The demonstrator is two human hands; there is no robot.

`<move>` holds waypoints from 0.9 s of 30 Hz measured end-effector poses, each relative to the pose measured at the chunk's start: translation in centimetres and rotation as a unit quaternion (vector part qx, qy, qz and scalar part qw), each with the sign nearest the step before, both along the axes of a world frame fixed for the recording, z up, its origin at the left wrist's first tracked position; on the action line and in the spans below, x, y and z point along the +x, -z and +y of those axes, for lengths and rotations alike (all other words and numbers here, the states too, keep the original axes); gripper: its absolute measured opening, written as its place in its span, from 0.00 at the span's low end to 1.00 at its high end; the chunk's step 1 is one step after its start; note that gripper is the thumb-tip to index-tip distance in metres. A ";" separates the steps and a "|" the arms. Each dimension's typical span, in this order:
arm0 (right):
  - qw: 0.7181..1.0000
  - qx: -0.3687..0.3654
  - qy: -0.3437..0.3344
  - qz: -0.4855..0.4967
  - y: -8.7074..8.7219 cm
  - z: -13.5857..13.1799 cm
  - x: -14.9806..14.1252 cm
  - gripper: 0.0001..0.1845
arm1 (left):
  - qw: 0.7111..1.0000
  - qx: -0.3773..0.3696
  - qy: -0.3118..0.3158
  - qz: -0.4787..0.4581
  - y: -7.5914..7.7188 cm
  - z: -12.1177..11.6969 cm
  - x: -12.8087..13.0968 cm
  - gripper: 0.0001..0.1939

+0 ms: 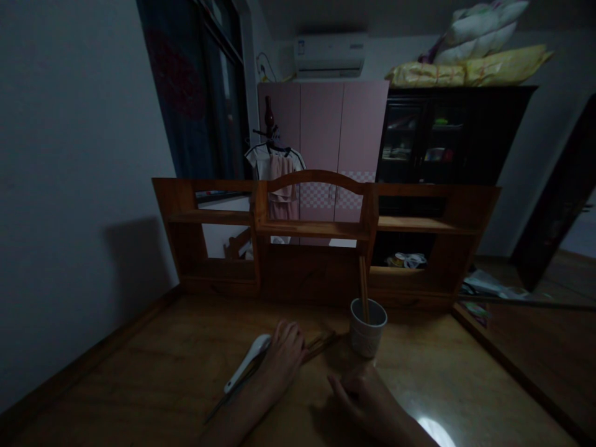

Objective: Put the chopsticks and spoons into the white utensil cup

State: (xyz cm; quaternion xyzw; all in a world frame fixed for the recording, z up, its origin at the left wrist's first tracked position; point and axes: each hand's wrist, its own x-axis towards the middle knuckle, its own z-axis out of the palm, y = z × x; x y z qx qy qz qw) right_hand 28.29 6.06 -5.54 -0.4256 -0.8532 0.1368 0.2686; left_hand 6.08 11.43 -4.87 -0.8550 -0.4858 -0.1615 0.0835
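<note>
So the whole room is looking pretty dim here, and a fair bit is getting lost in the murk. The left hand [286, 347] is sitting low in the middle of the frame, over some thin brown sticks [321, 346] on the table [153, 372]; the fingers are bunching close together, but I can't tell if they're pinching anything, since the hand is covering the sticks' middle. A dark strip [218, 406] is poking out past the forearm at lower left, and I can't say if it's part of the same bundle. A white spoon [244, 367] is lying just left of that hand, its wide end pointing up toward the fingers. The right hand [365, 391] is hovering or resting right of center near the bottom, can't tell which; one digit is sticking out left, the rest are curling out of sight, so I'm not sure what they're doing. Just above it a pale cup [367, 341] is standing upright with chopsticks [364, 285] leaning in it, their lower ends hiding inside. Both forearms are getting cut off by the bottom edge, and glare [435, 431] is washing out a patch at lower right. Behind, a wooden shelf [311, 231] is partly blocking a pink wardrobe [321, 127].
</note>
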 end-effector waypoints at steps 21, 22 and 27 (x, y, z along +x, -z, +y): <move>1.000 -0.011 0.000 -0.005 0.0 0.0 -0.1 0.28 | 0.989 -0.025 -0.052 -0.136 3.0 0.7 -0.6 0.13; 1.000 -0.009 0.001 -0.005 0.0 0.0 -0.1 0.28 | 0.987 -0.015 -0.056 -0.152 3.3 0.7 -0.7 0.14; 1.000 -0.017 -0.001 -0.001 -0.1 0.0 -0.1 0.29 | 0.977 0.001 -0.082 -0.198 3.5 0.7 -1.2 0.17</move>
